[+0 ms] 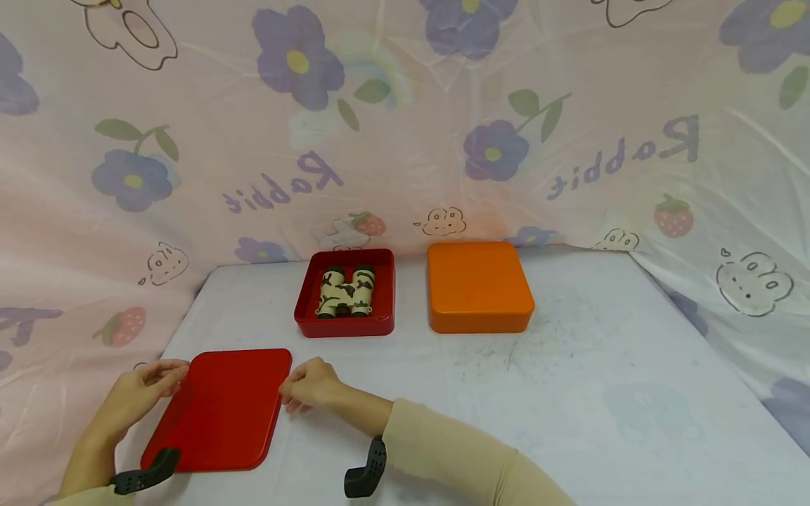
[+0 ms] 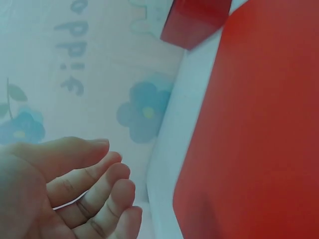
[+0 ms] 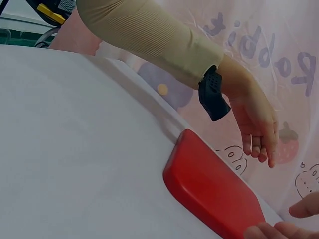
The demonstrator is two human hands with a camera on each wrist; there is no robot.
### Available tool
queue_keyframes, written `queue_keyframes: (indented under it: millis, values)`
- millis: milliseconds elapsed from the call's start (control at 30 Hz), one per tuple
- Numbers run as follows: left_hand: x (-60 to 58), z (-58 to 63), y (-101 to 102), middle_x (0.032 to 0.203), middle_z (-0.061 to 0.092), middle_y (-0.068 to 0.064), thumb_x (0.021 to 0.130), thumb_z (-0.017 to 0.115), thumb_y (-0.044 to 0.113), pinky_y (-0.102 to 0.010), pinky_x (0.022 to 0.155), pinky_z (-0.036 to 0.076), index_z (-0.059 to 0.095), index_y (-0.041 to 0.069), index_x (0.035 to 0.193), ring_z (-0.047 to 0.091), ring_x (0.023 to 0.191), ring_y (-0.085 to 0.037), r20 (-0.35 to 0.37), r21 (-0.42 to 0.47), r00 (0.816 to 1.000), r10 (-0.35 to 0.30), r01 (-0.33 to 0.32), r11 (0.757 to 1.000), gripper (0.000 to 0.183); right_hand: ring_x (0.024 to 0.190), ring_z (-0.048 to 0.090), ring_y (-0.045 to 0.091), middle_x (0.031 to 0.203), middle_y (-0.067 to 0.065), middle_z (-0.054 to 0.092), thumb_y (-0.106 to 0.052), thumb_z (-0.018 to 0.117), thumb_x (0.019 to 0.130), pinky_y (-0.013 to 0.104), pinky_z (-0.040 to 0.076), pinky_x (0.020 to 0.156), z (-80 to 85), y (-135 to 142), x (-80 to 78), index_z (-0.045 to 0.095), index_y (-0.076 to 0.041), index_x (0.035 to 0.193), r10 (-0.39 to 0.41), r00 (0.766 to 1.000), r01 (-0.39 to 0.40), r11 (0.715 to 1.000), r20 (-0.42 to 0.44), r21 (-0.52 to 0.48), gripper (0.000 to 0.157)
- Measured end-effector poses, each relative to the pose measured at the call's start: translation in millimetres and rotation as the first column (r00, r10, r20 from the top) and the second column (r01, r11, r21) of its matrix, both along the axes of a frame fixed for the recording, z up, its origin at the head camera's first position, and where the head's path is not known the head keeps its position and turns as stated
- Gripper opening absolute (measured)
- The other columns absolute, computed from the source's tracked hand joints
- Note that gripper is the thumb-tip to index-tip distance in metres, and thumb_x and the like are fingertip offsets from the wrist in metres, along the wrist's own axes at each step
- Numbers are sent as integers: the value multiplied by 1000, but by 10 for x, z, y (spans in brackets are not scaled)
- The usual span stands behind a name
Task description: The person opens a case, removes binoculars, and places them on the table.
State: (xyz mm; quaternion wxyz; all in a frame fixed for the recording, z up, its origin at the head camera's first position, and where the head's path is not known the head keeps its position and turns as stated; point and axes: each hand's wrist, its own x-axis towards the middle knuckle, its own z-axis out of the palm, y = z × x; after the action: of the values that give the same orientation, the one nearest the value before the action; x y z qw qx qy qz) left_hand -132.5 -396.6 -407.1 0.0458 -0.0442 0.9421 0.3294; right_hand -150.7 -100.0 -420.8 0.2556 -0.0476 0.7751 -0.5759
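A flat red lid (image 1: pixel 223 411) lies on the left part of the white table. Beside its far left corner is my left hand (image 1: pixel 138 393); the left wrist view shows the fingers (image 2: pixel 112 191) loosely bent, with a gap between them and the lid. My right hand (image 1: pixel 314 384) is at the lid's right edge. In the right wrist view its thumb (image 3: pixel 306 205) and fingertips stand apart, close to the lid; whether they touch it I cannot tell. Behind the lid sits an open red box (image 1: pixel 344 327) with camouflage-patterned binoculars (image 1: pixel 344 292) lying inside.
An orange box (image 1: pixel 479 288) stands right of the red box, with a gap between them. A printed curtain (image 1: pixel 405 140) hangs behind the white table (image 1: pixel 569 422) and along its sides. Black wrist mounts (image 1: pixel 367 469) stick out from both forearms.
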Motion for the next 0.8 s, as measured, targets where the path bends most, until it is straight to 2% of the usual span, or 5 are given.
queue_keyframes:
  millis: [267, 500, 800]
  values:
    - [-57, 114, 177, 83, 60, 32, 98, 54, 31, -8, 67, 48, 56, -9, 122, 62, 76, 7, -58, 50, 998, -34, 37, 998, 47, 65, 71, 19, 76, 11, 74, -10, 64, 89, 29, 60, 62, 77, 62, -39, 72, -2, 84, 16, 1000, -16, 1000, -9, -4, 12]
    - [-144, 159, 378, 85, 57, 37, 100, 51, 31, -7, 70, 49, 52, -11, 126, 63, 78, 7, -82, 121, 994, -67, 76, 990, 49, 71, 73, 22, 82, 15, 76, -12, 64, 90, 28, 61, 65, 41, 149, -60, 71, 0, 89, 37, 999, -36, 998, 3, -45, 14]
    - [-287, 231, 638, 85, 59, 32, 99, 52, 31, -10, 72, 52, 55, -5, 125, 61, 79, 8, -106, 193, 990, -88, 107, 975, 44, 72, 73, 20, 85, 14, 76, -14, 63, 91, 27, 60, 67, 22, 265, -78, 72, 0, 94, 64, 998, -65, 996, -11, -57, 16]
